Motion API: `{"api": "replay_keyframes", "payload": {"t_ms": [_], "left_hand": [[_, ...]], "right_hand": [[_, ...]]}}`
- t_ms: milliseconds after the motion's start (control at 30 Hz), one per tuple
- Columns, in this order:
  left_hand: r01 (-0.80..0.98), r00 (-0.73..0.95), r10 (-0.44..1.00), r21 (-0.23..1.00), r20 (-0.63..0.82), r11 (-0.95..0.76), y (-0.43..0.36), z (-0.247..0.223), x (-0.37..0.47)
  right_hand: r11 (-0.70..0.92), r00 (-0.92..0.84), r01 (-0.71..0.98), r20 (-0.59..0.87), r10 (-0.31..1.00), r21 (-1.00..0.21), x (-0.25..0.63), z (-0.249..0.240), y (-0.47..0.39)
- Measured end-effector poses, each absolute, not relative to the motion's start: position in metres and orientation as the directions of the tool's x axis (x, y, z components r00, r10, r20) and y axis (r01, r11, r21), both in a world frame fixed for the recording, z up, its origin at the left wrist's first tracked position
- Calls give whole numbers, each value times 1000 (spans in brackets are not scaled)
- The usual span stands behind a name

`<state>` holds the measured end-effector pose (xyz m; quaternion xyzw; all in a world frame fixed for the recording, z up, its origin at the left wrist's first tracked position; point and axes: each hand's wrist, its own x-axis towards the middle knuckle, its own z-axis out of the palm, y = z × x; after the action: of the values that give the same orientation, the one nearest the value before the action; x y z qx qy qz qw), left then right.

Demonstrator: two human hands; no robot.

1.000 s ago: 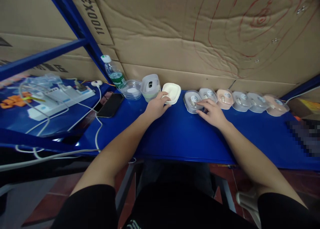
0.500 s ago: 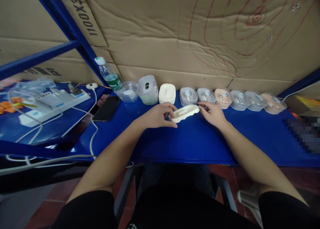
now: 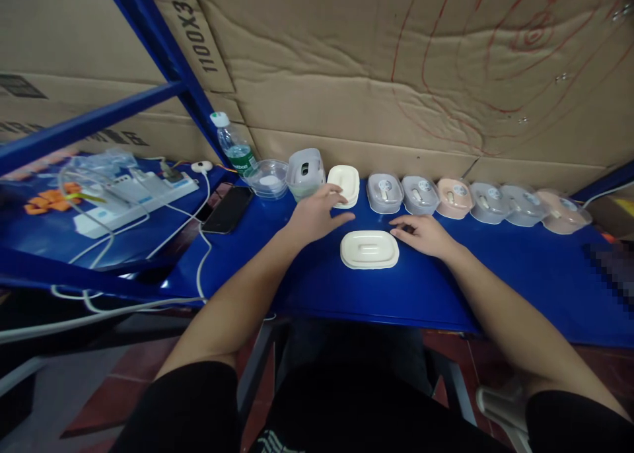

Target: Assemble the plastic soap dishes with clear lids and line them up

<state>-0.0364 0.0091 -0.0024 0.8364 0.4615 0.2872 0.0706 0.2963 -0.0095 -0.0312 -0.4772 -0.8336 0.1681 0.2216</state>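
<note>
A cream oval lid (image 3: 369, 249) lies flat on the blue table (image 3: 317, 288), a raised bar at its middle. Beyond it is a stack of cream lids (image 3: 347, 182) at the back. My left hand (image 3: 319, 214) is above the table at the near left edge of that stack, its thumb and fingers apart, holding nothing; whether its fingertips touch the stack I cannot tell. Just right of the oval lid, my right hand (image 3: 419, 234) has its fingers loosely spread with nothing between them.
Clear-lidded grey (image 3: 385, 194) and pink containers (image 3: 454, 199) line the back right. Stacked translucent tubs (image 3: 305, 174), round clear bowls (image 3: 270, 179), a bottle (image 3: 238, 150) and a phone (image 3: 228, 210) stand or lie left, near cables and a power strip (image 3: 136, 205).
The cream lid that was held up between my hands now lies on the table. Both hands have let go of it, and my left hand is nearer the stack. The view has shifted slightly.
</note>
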Motion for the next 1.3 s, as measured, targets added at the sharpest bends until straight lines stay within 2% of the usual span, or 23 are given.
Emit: {"api": "replay_keyframes", "payload": {"t_ms": [67,133,233,400,800,967,1033,1100,1167,1233,1300], "left_hand": [[799,224,835,396,503,-453,16,2,-48],[843,86,849,416,522,-342,25,4,-60],[859,2,873,446,488,-251,37,3,-75],[833,1,886,490,465,-258,52,-8,-83],[719,7,737,508,676,-473,47,-8,-74],[672,83,688,469,721,-572,39,-6,-67],[646,65,689,496,722,-580,36,-5,-64],[582,19,725,582,689,-568,31,-1,-60],[428,18,802,720,597,-546,23,3,-53],[204,126,891,867,437,-454,13,8,-43],[11,286,922,961,261,-275,1,12,-32]], "right_hand": [[486,-449,723,200,871,-491,298,-31,-8],[484,-451,722,195,871,-494,299,-31,-7],[485,-457,718,186,869,-499,300,-30,-7],[492,-465,712,189,865,-502,298,-29,-8],[507,-482,704,191,855,-497,296,-25,-9],[512,-485,696,197,852,-503,298,-28,-7],[510,-480,692,201,854,-511,298,-30,-7],[502,-464,676,218,859,-539,298,-31,-7],[492,-425,644,260,867,-586,296,-29,-9],[483,-369,600,316,874,-638,293,-27,-12],[462,-304,548,349,887,-697,290,-22,-16]]}}
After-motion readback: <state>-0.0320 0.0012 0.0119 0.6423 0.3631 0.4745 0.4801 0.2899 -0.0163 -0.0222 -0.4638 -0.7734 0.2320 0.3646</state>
